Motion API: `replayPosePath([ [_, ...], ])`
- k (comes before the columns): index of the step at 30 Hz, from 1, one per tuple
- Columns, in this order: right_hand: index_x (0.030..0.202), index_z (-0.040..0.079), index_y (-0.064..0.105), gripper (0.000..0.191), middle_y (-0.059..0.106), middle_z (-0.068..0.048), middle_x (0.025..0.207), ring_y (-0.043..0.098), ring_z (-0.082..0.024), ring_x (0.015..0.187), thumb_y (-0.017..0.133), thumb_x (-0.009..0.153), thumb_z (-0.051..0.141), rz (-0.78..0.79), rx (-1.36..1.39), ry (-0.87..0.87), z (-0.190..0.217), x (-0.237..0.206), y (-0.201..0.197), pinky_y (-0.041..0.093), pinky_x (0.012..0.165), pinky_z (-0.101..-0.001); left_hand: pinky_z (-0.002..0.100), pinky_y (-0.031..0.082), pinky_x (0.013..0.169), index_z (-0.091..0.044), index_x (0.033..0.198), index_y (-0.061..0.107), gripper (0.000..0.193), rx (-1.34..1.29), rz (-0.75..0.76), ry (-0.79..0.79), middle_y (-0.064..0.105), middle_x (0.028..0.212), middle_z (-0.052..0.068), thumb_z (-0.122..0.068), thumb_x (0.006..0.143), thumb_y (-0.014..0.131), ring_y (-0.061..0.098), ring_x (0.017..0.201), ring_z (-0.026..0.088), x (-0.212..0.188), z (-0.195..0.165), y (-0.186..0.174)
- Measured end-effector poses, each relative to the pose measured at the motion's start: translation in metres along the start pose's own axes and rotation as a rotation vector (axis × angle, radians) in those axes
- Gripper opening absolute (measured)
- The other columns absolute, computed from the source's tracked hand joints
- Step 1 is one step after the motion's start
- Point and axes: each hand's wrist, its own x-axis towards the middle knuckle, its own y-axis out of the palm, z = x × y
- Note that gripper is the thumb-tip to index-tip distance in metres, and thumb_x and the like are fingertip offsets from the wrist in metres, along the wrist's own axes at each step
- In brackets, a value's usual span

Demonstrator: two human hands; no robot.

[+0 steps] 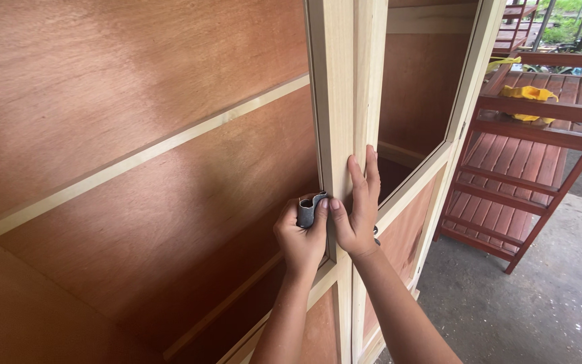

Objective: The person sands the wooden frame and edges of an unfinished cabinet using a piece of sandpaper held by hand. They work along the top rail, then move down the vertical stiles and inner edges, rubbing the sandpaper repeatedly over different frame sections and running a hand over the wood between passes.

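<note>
Pinching a small folded piece of grey sandpaper [306, 210], the left hand [300, 237] has its fingers curled shut round it and presses it to the edge of the pale unpainted wooden upright [332, 101] of the brown plywood cabinet [136, 135]. The right hand [357, 205] lies flat and open on the same upright, fingers straight and together, thumb touching the left thumb; it grips nothing. The sandpaper looks thin, light and limp, rough on its face, so it likely wants holding by the fold, with the fingertips backing it against the wood. The upright seems stiff and fixed, good to brace on. Counted: one piece of sandpaper, two hands, two pale uprights side by side, one red slatted wooden rack [540, 155] to the right with one crumpled yellow cloth [530, 94] on it.
</note>
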Motion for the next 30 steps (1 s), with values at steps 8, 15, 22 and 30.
replayPosePath([
  [8,0.157,0.004,0.040,0.056,0.028,-0.033,0.165,0.034,-0.050,0.155,0.047,0.109,0.033,-0.096,-0.109,-0.044,-0.009,-0.003,0.008,0.031,0.128,-0.0545,0.030,0.056,0.066,-0.003,0.088,0.072,0.012,0.077,-0.010,0.162,0.072,0.082,0.006,-0.014,0.092,0.077,0.072,0.073,0.017,0.006,-0.004,0.006],
  [15,0.152,0.002,0.046,0.050,0.033,-0.033,0.162,0.039,-0.048,0.152,0.043,0.110,0.029,-0.120,-0.127,-0.051,-0.018,-0.006,0.010,0.035,0.125,-0.0537,0.037,0.055,0.076,-0.006,0.100,0.070,0.024,0.201,-0.078,0.349,0.072,0.093,0.006,-0.017,0.086,0.085,0.071,0.084,0.024,0.004,0.005,0.008],
  [22,0.151,0.002,0.047,0.048,0.034,-0.032,0.161,0.039,-0.048,0.152,0.043,0.110,0.027,-0.131,-0.132,-0.045,-0.020,-0.007,0.011,0.036,0.125,-0.0543,0.040,0.053,0.080,-0.007,0.112,0.068,0.041,0.295,-0.150,0.413,0.063,0.104,0.011,-0.020,0.080,0.090,0.065,0.093,0.027,0.001,0.011,0.007],
  [30,0.151,0.003,0.047,0.049,0.036,-0.032,0.160,0.040,-0.046,0.151,0.043,0.109,0.027,-0.129,-0.154,-0.052,-0.024,-0.008,0.012,0.036,0.123,-0.0551,0.038,0.062,0.083,-0.005,0.113,0.065,0.029,0.188,-0.066,0.405,0.074,0.110,0.015,-0.014,0.091,0.081,0.075,0.100,0.028,0.001,0.027,0.007],
])
